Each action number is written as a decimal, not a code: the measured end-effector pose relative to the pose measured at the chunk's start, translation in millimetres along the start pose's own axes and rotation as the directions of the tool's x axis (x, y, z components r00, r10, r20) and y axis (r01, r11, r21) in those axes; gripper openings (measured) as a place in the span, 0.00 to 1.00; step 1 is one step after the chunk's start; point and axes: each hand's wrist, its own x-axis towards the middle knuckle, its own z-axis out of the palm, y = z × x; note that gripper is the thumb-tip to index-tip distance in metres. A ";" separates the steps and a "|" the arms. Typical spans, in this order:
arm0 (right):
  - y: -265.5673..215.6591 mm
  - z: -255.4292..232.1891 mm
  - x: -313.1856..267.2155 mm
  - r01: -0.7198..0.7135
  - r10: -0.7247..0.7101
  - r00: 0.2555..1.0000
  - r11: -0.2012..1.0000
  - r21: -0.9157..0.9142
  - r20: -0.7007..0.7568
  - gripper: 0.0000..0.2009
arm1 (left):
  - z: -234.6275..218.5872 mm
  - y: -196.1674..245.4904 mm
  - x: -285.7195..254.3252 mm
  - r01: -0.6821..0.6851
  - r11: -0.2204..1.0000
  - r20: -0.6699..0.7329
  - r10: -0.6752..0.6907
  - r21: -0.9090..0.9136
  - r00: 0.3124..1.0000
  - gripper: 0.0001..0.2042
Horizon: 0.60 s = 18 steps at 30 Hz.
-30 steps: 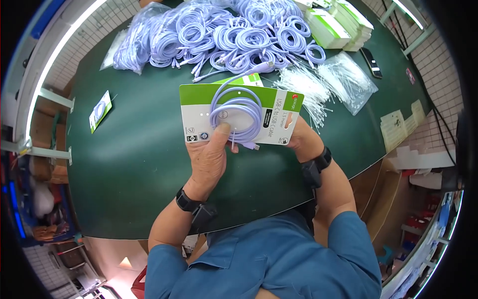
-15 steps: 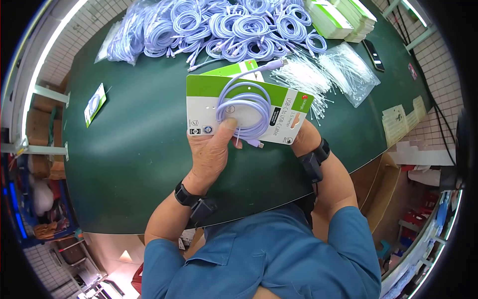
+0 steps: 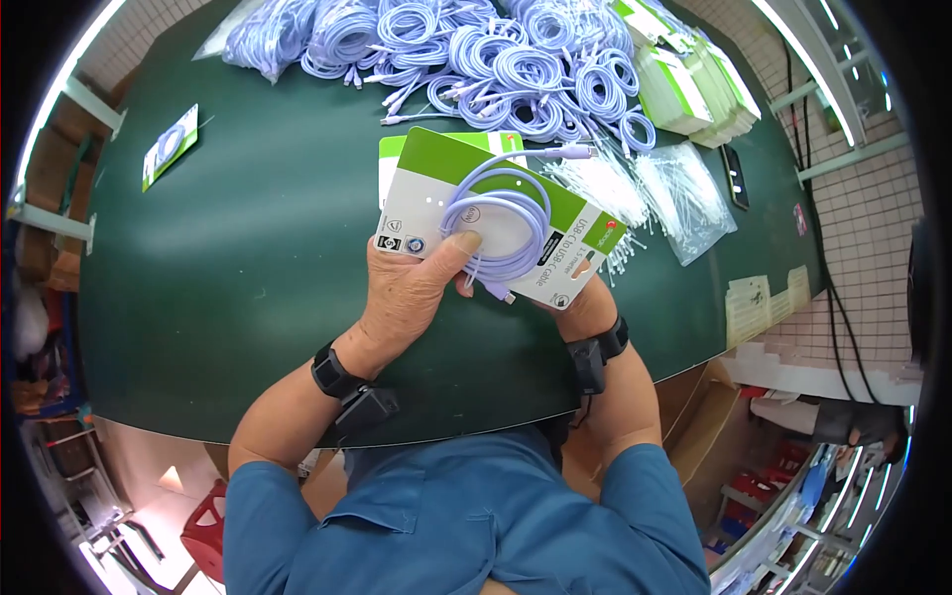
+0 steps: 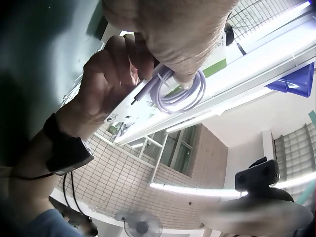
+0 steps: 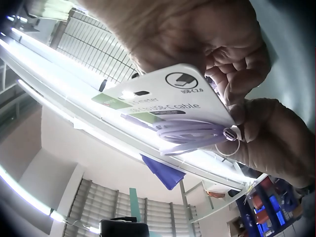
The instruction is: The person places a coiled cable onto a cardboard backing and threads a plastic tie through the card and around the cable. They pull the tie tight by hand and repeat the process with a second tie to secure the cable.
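Card (image 3: 415,201), labelled "USB-C to USB-C Cable" and "1.5 meter", above the green tabletop (image 3: 248,297). Left hand (image 3: 402,297): grip pinching card and coiled cable (image 3: 540,233). Right hand (image 3: 592,309): grip indeterminate. Right: tiled wall (image 3: 873,258).

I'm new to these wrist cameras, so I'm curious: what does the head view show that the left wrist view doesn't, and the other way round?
Only the head view: the phone and the big heap of lilac cables.

Only the left wrist view: a round fan and a blue object.

Both: the coiled cable, its card, the left hand and the right hand.
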 end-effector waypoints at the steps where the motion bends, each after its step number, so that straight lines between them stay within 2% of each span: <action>1: -0.5 2.2 3.0 -0.008 0.004 0.999 0.995 0.104 0.039 0.34 | -0.4 0.6 -0.2 0.004 1.000 0.004 -0.004 0.014 1.000 0.13; 6: -1.1 2.0 7.6 -0.006 -0.010 0.996 0.981 0.196 0.084 0.38 | -1.3 0.1 -0.2 0.004 0.999 0.015 -0.005 0.041 1.000 0.12; 9: 0.1 -2.4 5.1 0.050 -0.045 0.998 0.986 -0.157 0.032 0.40 | -2.4 -1.0 0.9 0.023 0.999 0.021 -0.024 0.042 0.999 0.12; 10: 0.3 -1.6 3.5 0.040 -0.035 0.999 0.986 -0.159 0.033 0.40 | -3.0 -1.3 0.8 0.034 0.998 0.025 -0.035 0.047 0.999 0.12; 13: -4.8 14.9 2.0 -0.012 -0.019 0.985 0.984 -0.180 -0.169 0.40 | -1.8 -1.1 0.4 0.037 0.998 0.020 -0.038 0.049 0.999 0.12; 14: -3.1 11.9 3.7 -0.019 -0.012 0.986 0.983 -0.182 -0.167 0.40 | -1.2 -1.0 0.3 0.038 0.998 0.021 -0.039 0.051 0.999 0.12; 17: 6.4 -8.0 10.8 0.035 -0.086 0.981 0.961 0.275 0.175 0.38 | -0.1 -0.3 0.4 0.049 0.998 -0.005 -0.049 0.036 0.999 0.12; 18: 8.5 -10.5 10.7 0.030 -0.080 0.981 0.962 0.271 0.176 0.38 | 0.4 0.3 0.5 0.054 0.998 -0.013 -0.053 0.031 0.998 0.12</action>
